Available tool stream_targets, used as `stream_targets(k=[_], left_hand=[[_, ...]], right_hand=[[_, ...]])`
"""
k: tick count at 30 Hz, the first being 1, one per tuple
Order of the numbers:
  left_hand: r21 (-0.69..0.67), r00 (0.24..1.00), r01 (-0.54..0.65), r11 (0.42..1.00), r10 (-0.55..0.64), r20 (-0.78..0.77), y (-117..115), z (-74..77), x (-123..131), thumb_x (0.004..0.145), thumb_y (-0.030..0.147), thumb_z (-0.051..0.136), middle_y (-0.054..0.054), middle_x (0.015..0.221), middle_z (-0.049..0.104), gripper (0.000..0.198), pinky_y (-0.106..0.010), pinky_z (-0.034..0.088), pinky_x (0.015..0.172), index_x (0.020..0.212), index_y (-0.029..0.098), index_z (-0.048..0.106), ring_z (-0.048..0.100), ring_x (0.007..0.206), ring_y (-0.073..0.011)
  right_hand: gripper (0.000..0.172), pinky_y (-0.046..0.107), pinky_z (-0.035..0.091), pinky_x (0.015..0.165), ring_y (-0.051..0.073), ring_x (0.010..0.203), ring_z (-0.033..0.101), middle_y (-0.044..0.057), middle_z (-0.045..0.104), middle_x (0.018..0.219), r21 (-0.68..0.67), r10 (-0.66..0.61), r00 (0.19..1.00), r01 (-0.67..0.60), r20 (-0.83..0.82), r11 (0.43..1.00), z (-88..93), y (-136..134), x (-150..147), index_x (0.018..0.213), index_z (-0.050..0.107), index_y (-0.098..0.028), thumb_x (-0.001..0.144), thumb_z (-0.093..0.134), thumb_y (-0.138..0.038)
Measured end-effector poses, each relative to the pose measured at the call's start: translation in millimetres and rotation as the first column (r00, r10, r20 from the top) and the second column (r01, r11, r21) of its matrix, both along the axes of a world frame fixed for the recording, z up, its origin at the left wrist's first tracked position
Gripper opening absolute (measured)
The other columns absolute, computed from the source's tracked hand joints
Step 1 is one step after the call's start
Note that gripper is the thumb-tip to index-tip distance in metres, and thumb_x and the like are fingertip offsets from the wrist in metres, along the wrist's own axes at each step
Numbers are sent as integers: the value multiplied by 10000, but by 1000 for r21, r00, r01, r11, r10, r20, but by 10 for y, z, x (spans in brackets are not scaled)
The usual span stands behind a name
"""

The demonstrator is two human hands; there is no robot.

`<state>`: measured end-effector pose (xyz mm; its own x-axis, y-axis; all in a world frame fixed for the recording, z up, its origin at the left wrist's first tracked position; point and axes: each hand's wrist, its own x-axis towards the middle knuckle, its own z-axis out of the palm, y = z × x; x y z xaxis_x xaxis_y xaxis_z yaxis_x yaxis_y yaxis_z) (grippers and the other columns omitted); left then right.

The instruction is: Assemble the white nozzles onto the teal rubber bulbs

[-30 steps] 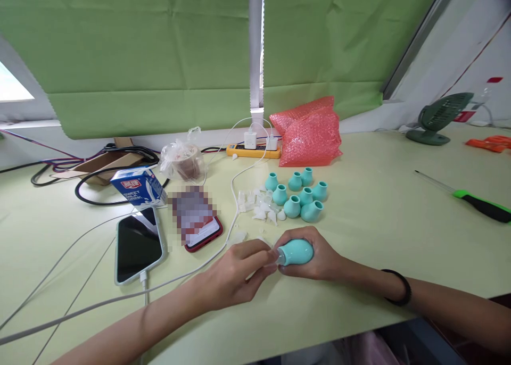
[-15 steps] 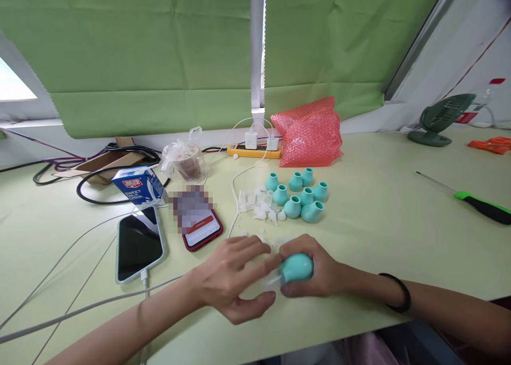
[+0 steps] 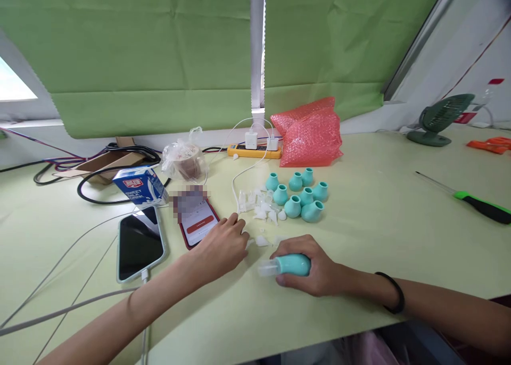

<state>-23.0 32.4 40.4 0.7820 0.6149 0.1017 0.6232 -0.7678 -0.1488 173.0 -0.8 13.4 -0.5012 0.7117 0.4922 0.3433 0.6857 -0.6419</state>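
In my right hand (image 3: 317,269) a teal rubber suction bulb (image 3: 296,264) lies on its side, wrapped by thumb and fingers. A clear plastic tube piece (image 3: 268,268) sticks out of the bulb's left end. My left hand (image 3: 227,242) is on the table by the red-cased phone, fingers curled together and pointing down; whether something is between the fingertips is hidden. Small white tips (image 3: 262,241) lie just right of my left hand. Behind them are more white nozzle tips (image 3: 272,217) and clear tube pieces (image 3: 249,197), beside several upright or tilted teal bulbs (image 3: 293,208).
At left lie a red-cased phone (image 3: 199,224), a charging phone (image 3: 140,245) with cables and a blue milk carton (image 3: 139,187). A yellow power strip (image 3: 255,151) and pink bubble wrap (image 3: 309,133) stand at the back. Rightward are a screwdriver (image 3: 479,204) and a green fan (image 3: 439,120).
My left hand has moved off the clear tube piece, up and left toward the small parts, its fingers curling in. My right hand keeps hold of the bulb, nearly in place.
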Motion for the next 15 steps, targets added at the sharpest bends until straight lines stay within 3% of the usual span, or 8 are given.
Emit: stream_targets(k=[2, 4, 7, 9, 10, 13, 15], left_hand=[[-17, 996, 2, 1000, 0, 91, 4, 29, -3, 683, 109, 529, -93, 676, 559, 74, -341, 451, 566, 700, 123, 600, 509, 708, -241], [-74, 947, -18, 997, 41, 318, 1, 92, -8, 665, 88, 522, -64, 663, 565, 127, -311, 455, 563, 761, 129, 595, 515, 676, -205], [-293, 707, 5, 956, 204, 677, -23, 186, -3, 657, 106, 555, -36, 704, 591, 136, -261, 469, 571, 786, 146, 572, 550, 655, -156], [-490, 541, 141, 860, 348, 766, -39, 217, 12, 672, 150, 587, -45, 765, 625, 135, -250, 487, 595, 803, 149, 558, 593, 703, -159], [-575, 495, 222, 788, 417, 762, -44, 222, 20, 685, 175, 593, -54, 784, 640, 147, -252, 494, 605, 825, 148, 556, 609, 727, -167], [-707, 473, 373, 601, 532, 702, -43, 206, 43, 702, 211, 603, -87, 837, 666, 195, -269, 509, 618, 880, 133, 586, 628, 766, -194], [-734, 492, 401, 548, 547, 677, -33, 186, 49, 699, 204, 610, -99, 881, 667, 199, -278, 514, 635, 881, 126, 625, 626, 795, -206]], right_hand=[[143, 231, 458, 566, 137, 587, 578, 14, 636, 665, -3, -90, 996, 90, -6, 996, -18, 6, 3, 761, 585, -180, 697, 579, -309], [149, 228, 451, 576, 137, 614, 571, 13, 624, 690, -36, -146, 989, 145, -1, 989, -33, 19, 5, 782, 566, -176, 728, 548, -314], [156, 219, 434, 564, 126, 602, 540, 1, 582, 669, -74, -182, 983, 182, 9, 980, -47, 34, 7, 779, 536, -172, 752, 514, -324], [154, 221, 426, 569, 122, 590, 522, -5, 560, 651, -79, -197, 980, 197, 7, 977, -50, 37, 5, 772, 523, -172, 754, 509, -324], [154, 223, 423, 572, 122, 588, 517, -6, 554, 648, -80, -204, 979, 204, 4, 976, -50, 36, 3, 770, 520, -171, 751, 511, -324], [159, 226, 414, 566, 122, 580, 505, -1, 548, 645, -101, -210, 978, 208, -8, 973, -45, 32, -3, 762, 518, -167, 749, 513, -325], [163, 218, 407, 538, 115, 556, 489, 0, 539, 631, -126, -195, 980, 191, -24, 973, -38, 30, -4, 763, 521, -162, 757, 501, -323]])
